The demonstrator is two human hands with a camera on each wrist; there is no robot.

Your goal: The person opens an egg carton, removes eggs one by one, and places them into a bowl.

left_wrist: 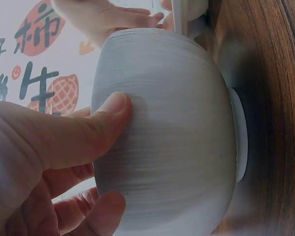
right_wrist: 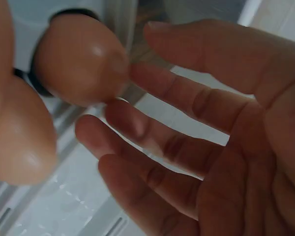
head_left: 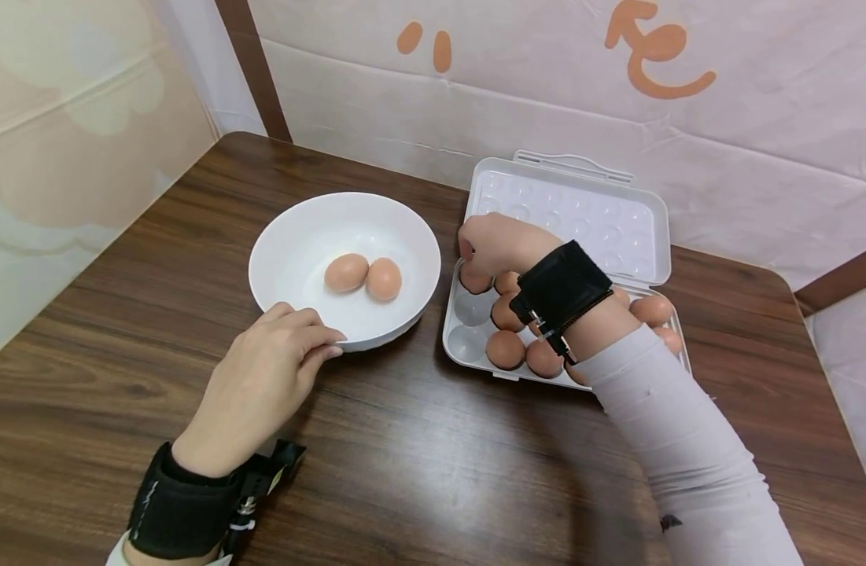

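Note:
A white bowl [head_left: 312, 232] stands on the wooden table with two brown eggs [head_left: 345, 272] lying side by side in it. My left hand [head_left: 312, 338] holds the bowl's near rim; in the left wrist view the thumb [left_wrist: 88, 128] presses on the bowl's [left_wrist: 172, 123] outer wall. My right hand [head_left: 473, 267] reaches down at the far left corner of a white egg tray [head_left: 468, 346], which holds several brown eggs. In the right wrist view its fingers [right_wrist: 177, 98] are spread and nearly straight, with the tips touching one egg [right_wrist: 78, 61]. A second egg [right_wrist: 19, 137] lies beside it.
The tray's lid [head_left: 574, 212] lies open against the back wall. Two tray cells at the near left stand empty. Bare dark wooden table [head_left: 440, 456] stretches across the front. Walls close in at the left and the back.

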